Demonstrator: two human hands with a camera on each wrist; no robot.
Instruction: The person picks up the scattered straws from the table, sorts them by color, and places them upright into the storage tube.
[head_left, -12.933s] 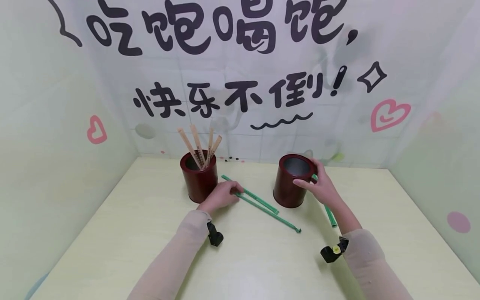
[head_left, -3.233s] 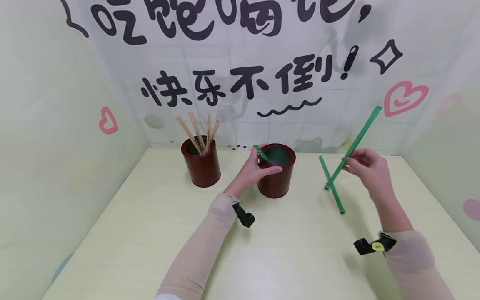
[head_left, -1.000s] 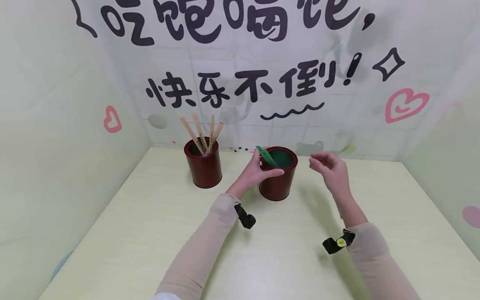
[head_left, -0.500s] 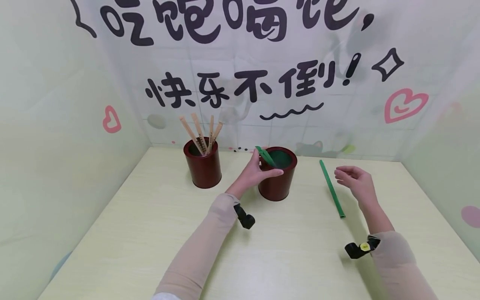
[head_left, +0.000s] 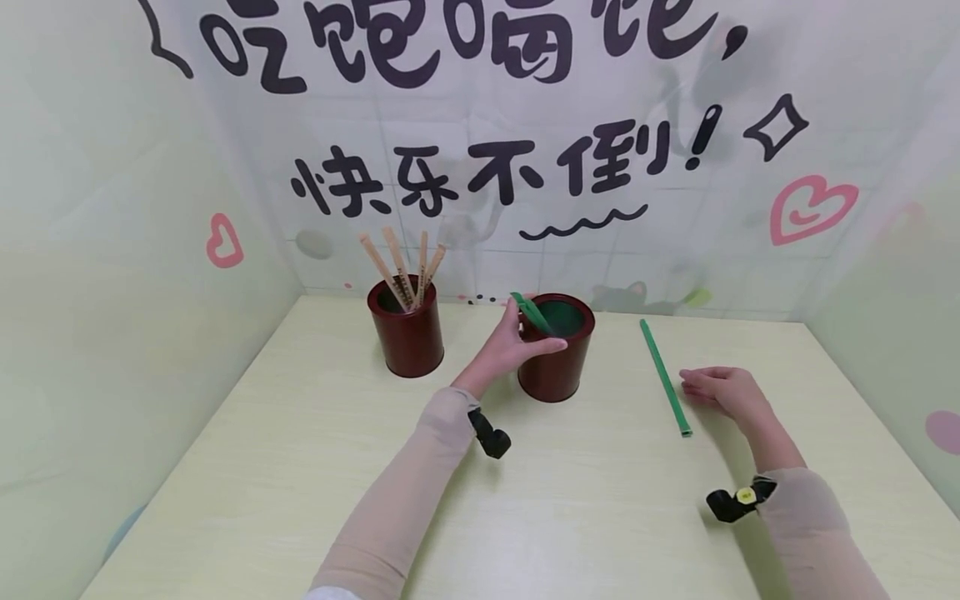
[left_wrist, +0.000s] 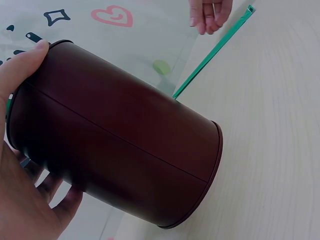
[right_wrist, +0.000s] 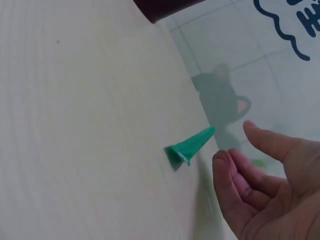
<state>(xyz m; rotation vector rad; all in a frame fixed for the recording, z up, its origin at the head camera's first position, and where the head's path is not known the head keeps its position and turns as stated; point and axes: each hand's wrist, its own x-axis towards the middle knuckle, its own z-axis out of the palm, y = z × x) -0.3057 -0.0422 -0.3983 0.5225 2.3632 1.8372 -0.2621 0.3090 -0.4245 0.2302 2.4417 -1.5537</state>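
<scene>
My left hand (head_left: pixel 504 350) grips the dark red cylindrical cup (head_left: pixel 555 371) in the middle of the table, its thumb near the rim and its fingers round the far side, as the left wrist view also shows. Several thin green sticks (head_left: pixel 532 313) lean inside that cup against the rim by the fingers; their lower parts are hidden. One more long, flat green stick (head_left: pixel 666 379) lies on the table to the right. Just right of it is my right hand (head_left: pixel 727 392), which holds nothing; the right wrist view shows its thumb (right_wrist: pixel 272 142) apart from the fingers.
A second dark red cup (head_left: pixel 411 342) stands at the left with several beige printed sticks (head_left: pixel 397 267) upright in it. A printed backdrop (head_left: pixel 465 242) rises behind the pale tabletop (head_left: pixel 525 517), and side walls flank it.
The right hand held a green stick 3.2 seconds ago; empty beside the cup a second ago, it has moved right and down to the green stick on the table. The left hand stays on the cup.
</scene>
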